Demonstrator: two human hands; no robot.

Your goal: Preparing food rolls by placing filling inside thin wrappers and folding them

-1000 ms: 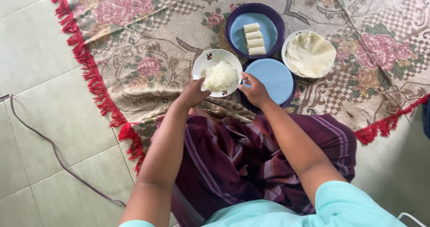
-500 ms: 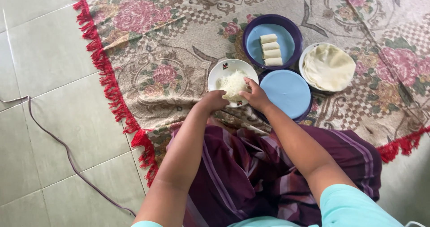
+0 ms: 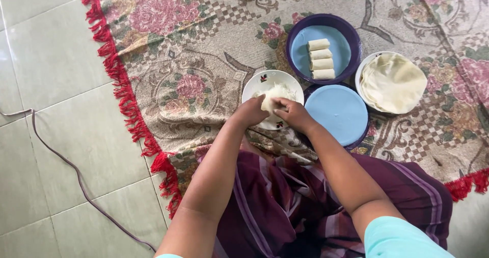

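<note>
four rolls lie in purple bowl at 12 o'clock. left hand and right hand pinch pale wrapper over white plate; flat wrappers fill white bowl at 2 o'clock.

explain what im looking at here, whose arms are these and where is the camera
The camera sits on a person's head and looks straight down, so the two bare arms at the bottom are that person's own. They sit on a patterned rug with a red fringe, laid over a tiled floor where a thin cable runs.

The left hand and right hand meet over a small white plate, both pinching a pale wrapper sheet that lies on it.

Beyond them is a purple bowl holding four finished rolls, a white plate of stacked wrappers, and an empty light blue plate.
</note>
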